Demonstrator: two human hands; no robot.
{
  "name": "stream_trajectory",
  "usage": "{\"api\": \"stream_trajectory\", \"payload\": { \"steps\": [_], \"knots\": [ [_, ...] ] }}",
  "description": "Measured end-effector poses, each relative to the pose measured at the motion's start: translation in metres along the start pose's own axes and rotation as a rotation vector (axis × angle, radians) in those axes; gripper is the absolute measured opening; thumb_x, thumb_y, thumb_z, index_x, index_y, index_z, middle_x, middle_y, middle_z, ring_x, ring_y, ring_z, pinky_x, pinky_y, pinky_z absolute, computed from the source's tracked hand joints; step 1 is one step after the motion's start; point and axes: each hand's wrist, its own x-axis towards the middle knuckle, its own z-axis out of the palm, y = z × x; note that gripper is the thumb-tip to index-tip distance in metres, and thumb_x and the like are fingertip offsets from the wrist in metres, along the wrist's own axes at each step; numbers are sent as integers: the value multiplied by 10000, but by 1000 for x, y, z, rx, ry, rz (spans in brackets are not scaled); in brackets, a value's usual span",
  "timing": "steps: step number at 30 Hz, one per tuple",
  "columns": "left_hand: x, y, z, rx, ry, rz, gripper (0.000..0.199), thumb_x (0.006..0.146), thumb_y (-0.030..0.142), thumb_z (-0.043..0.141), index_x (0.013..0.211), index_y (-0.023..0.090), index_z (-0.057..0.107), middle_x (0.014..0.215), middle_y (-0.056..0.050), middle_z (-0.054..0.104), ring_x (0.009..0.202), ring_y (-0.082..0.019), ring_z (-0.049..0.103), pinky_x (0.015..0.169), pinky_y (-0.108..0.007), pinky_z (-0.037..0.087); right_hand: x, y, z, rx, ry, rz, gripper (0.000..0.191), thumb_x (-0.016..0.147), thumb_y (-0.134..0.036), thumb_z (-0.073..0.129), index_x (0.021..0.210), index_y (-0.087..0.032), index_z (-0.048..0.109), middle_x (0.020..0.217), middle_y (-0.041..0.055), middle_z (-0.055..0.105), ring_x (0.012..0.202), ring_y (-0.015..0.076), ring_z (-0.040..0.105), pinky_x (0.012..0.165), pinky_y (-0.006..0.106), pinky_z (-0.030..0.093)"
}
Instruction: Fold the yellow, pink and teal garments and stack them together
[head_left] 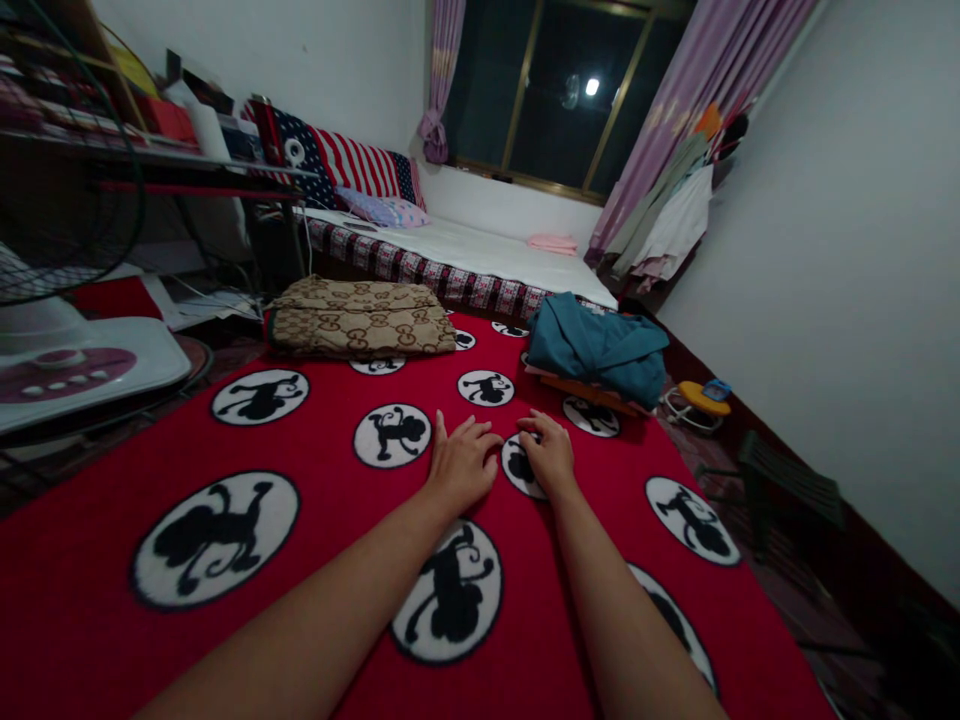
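Both of my hands rest on a red blanket (330, 560) patterned with black monkey figures in white circles. My left hand (463, 462) lies palm down near the middle, its fingers spread and nothing in it. Just to its right, my right hand (549, 455) also touches the blanket, fingers apart and slightly bent, partly over one white circle. Beyond the right hand sits a stack of folded clothes with a teal garment (596, 345) on top. A folded tan cloth with a brown letter pattern (364, 318) lies beyond the left hand.
A fan base (90, 365) stands at the left, beneath a cluttered desk (202, 155). Behind is a bed (480, 250) below a window. Clothes (675, 225) hang by the purple curtain. A yellow-topped stool (703, 398) and a dark chair (791, 480) are at the right.
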Motion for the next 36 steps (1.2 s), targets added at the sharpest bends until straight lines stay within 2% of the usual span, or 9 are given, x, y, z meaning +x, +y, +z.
{"api": "stream_trajectory", "payload": {
  "steps": [10,13,16,18,20,25,30,33,36],
  "knots": [
    [0,2,-2,-4,-51,-40,338,824,199,513,1114,297,656,1336,-41,583,1306,-290,443,1070,-712,168,-1,2,1,8,10,-6,254,758,-242,541,927,-235,730,1260,72,635,1214,247,525,1077,492,282],
    [9,-7,-11,-8,-167,30,367,778,241,580,1132,301,659,1349,-45,574,1281,-298,471,1060,-641,280,-1,5,3,21,26,-27,255,756,-266,531,912,-241,731,1237,72,648,1201,250,537,1071,498,291],
    [35,-31,-33,-12,-305,126,328,778,256,584,1085,255,697,1172,-49,682,1103,-244,605,966,-405,463,0,8,4,34,31,-41,254,753,-294,525,887,-242,734,1226,75,653,1197,261,543,1060,502,307],
    [60,-57,-55,63,-218,119,346,799,224,552,1117,225,687,1126,-53,692,1065,-213,616,947,-323,467,1,10,5,38,36,-45,259,754,-314,520,882,-245,736,1227,77,652,1194,271,545,1052,510,314],
    [86,-90,-78,216,-47,82,428,793,210,570,1217,230,630,1277,-67,606,1189,-226,536,1041,-352,391,1,11,7,41,54,-47,264,755,-329,517,882,-251,736,1224,75,654,1189,275,547,1045,513,322],
    [139,-173,-125,467,103,-319,710,772,464,672,1383,179,450,1497,-173,344,1402,-389,226,1114,-600,180,1,13,9,38,78,-36,247,748,-335,525,859,-268,735,1220,59,657,1186,288,545,1043,534,319],
    [153,-222,-150,379,300,-666,813,831,483,630,1449,93,274,1562,-234,139,1425,-438,60,1103,-616,161,0,10,8,51,79,-18,226,751,-306,527,844,-282,731,1216,47,660,1192,285,546,1069,558,278],
    [151,-245,-158,320,303,-786,993,794,455,697,1441,-38,127,1522,-316,141,1370,-513,114,1065,-618,235,-1,6,7,56,86,1,209,750,-280,533,826,-279,728,1202,43,666,1196,279,543,1076,544,277],
    [151,-270,-164,292,301,-938,1018,767,525,709,1390,-79,178,1466,-280,297,1324,-517,223,1052,-546,310,-1,1,7,48,98,26,198,744,-248,535,804,-275,721,1190,37,671,1189,270,545,1068,520,296]
  ]
}}
